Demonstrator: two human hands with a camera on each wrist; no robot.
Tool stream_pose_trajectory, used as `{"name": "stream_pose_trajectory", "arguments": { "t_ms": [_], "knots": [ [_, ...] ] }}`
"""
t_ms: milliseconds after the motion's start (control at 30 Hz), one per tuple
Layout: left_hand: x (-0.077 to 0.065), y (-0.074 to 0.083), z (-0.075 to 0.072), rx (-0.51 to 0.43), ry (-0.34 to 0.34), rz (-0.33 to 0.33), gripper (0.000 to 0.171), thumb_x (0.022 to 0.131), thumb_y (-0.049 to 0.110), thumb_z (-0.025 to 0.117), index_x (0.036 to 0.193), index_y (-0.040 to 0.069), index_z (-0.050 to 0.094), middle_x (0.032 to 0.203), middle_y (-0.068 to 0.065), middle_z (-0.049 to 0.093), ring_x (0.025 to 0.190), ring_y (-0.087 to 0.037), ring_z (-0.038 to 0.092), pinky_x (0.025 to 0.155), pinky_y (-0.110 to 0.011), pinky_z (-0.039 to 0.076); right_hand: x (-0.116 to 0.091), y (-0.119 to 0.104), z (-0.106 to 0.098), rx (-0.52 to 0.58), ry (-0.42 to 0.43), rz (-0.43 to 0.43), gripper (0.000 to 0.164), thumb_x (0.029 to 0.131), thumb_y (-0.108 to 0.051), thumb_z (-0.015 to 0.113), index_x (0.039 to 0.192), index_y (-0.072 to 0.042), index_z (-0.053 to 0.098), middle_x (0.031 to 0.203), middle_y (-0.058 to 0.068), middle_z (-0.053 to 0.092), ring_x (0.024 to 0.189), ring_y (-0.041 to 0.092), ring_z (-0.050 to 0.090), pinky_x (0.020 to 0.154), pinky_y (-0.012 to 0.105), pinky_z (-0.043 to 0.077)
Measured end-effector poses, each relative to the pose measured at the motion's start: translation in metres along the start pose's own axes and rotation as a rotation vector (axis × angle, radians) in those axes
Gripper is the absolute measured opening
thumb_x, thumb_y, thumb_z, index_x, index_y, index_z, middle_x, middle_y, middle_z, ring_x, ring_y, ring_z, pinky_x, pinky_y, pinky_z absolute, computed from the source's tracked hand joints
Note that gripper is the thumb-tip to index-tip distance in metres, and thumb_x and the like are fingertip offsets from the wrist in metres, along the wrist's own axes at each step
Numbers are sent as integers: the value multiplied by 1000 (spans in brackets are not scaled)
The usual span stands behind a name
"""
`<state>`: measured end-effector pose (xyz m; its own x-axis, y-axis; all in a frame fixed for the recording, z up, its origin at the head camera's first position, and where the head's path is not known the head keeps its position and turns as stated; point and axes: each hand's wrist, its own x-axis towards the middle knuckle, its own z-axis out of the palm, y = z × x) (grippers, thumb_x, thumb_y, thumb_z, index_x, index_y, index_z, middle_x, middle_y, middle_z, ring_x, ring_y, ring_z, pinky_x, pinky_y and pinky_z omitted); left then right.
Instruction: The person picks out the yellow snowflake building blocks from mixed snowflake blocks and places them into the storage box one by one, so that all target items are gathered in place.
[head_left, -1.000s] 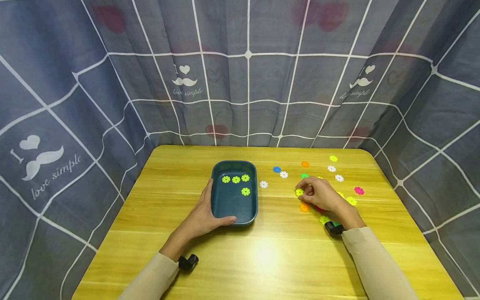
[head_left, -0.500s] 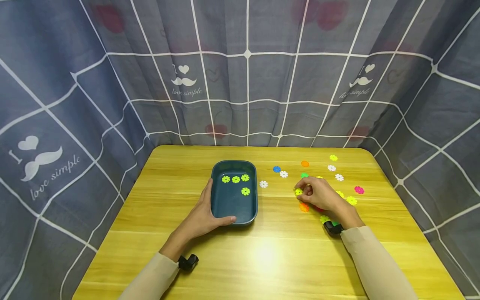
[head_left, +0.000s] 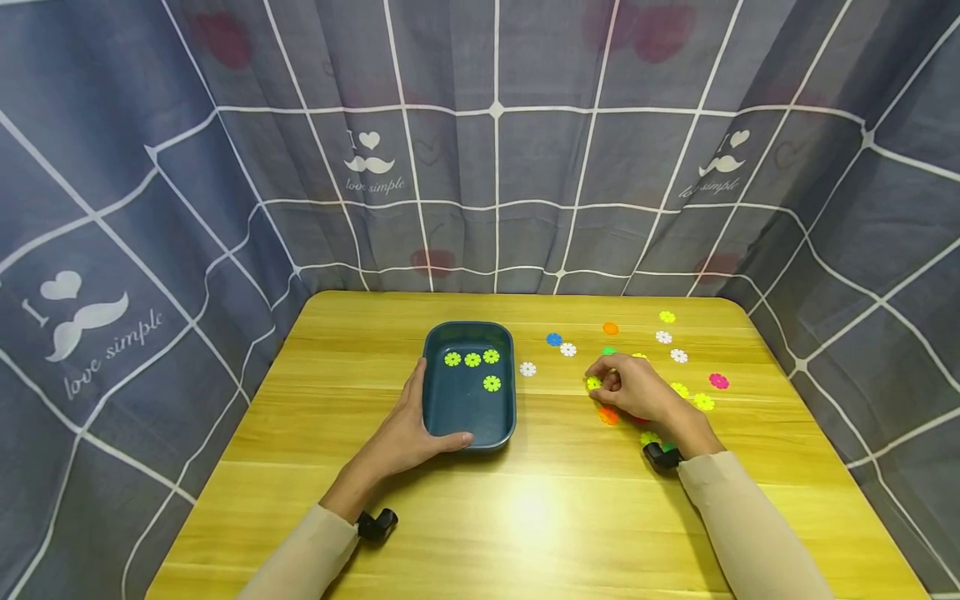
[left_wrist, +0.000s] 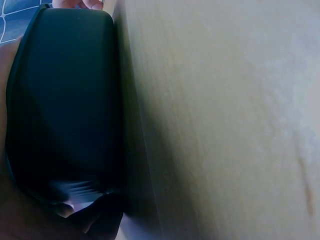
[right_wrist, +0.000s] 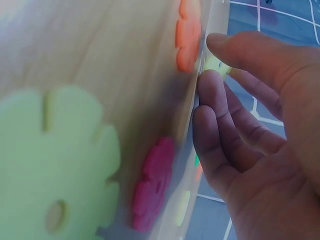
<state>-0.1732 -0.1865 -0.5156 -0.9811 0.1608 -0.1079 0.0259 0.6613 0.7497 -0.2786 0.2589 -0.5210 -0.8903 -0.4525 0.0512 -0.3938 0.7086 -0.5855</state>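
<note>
My left hand (head_left: 401, 429) grips the dark blue-green plastic tray (head_left: 463, 417) at its left side, the thumb over the near rim. Three yellow-green flower-shaped discs lie in a row in the tray, with another disc (head_left: 491, 383) below the right one. The tray's outer wall (left_wrist: 65, 100) fills the left of the left wrist view. Right of the tray, my right hand (head_left: 641, 390) pinches a yellow-green flower disc (head_left: 593, 383) between thumb and index finger, low over the table. In the right wrist view the fingers partly hide that disc (right_wrist: 215, 64).
Around the right hand lie several loose discs: a blue one (head_left: 553, 339), a white one (head_left: 528, 369), an orange one (head_left: 608, 415), a pink one (head_left: 718, 381) and more. The wooden table (head_left: 360, 333) is bordered by a grey-blue checked curtain (head_left: 450, 167).
My right hand has shifted slightly left, towards the tray, and the yellow-green disc at its fingertips has moved with it. My left hand and the tray have stayed in place.
</note>
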Motion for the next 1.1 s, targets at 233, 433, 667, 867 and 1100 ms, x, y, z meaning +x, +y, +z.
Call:
{"name": "stream_pose_trajectory", "arguments": {
  "t_ms": [233,433,667,867,1100],
  "knots": [
    [0,1,-1,-1,-4,5,158,83,75,97,188,34,-13,199,-9,0,179,-51,30,134,-78,41,2,-5,1,-2,19,-15,26,99,-12,94,123,-8,84,96,0,80,83,8,70,81,27,61],
    [0,1,-1,0,-4,-1,158,82,75,97,188,35,-13,199,-9,-1,179,-51,29,134,-78,41,4,-11,2,8,19,-32,26,100,-13,95,123,-8,84,100,1,80,83,8,69,80,27,60],
    [0,-1,-1,1,-1,2,158,82,75,98,188,34,-13,199,-10,0,178,-52,30,134,-78,41,6,-15,6,20,20,-52,27,100,-11,94,124,-6,84,106,6,81,83,9,69,78,26,59],
    [1,0,-1,-1,-1,6,158,82,74,98,188,33,-12,199,-10,1,178,-52,30,135,-78,40,7,-17,9,18,19,-56,27,100,-11,94,125,-9,85,113,6,84,86,6,72,80,25,61],
    [0,1,-1,-7,-4,-1,158,82,74,98,188,33,-12,199,-10,0,178,-52,31,134,-77,42,7,-24,11,5,4,-61,27,102,-11,92,128,-9,84,121,9,84,91,9,73,83,27,63]
  ]
}}
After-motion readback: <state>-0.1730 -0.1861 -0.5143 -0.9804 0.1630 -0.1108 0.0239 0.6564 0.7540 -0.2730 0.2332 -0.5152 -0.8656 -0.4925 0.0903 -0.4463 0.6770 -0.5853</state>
